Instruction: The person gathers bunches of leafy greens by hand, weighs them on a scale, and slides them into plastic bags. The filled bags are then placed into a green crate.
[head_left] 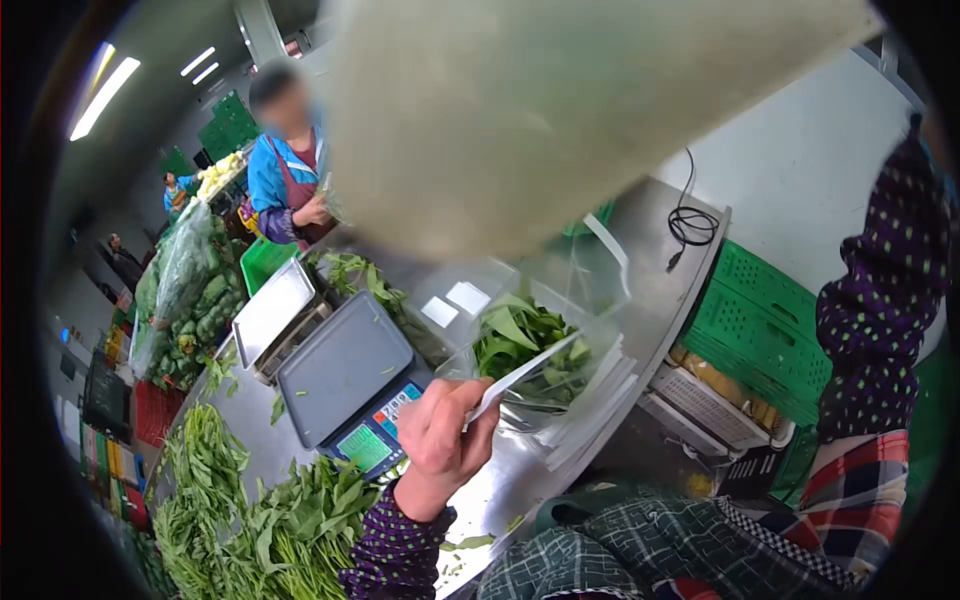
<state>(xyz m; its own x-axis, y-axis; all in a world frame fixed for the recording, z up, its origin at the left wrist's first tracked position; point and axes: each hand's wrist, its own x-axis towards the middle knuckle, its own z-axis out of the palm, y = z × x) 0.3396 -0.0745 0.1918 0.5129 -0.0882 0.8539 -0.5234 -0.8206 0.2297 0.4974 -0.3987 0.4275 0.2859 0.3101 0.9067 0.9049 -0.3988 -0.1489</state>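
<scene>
My left hand (440, 435) is closed, its fingers pinching the white-edged rim of a clear plastic bag (600, 340). Leafy green vegetables (515, 340) lie inside this bag, which stands on the metal table (470, 555). Just left of the hand is a digital scale (345, 365) with a few leaf scraps on its grey pan. Loose leafy stems (290, 530) are heaped beside my left wrist. My right arm, in a dotted purple sleeve (875, 290), is raised at the right; its hand is cut off by the view's dark edge.
A large blurred pale sheet (590, 110) hangs close before the camera. Green crates (755, 330) and a white basket (710, 395) stand right of the table. A cable (690, 225) lies at the far edge. Across the table stands a co-worker (285, 170), near bagged greens (185, 310).
</scene>
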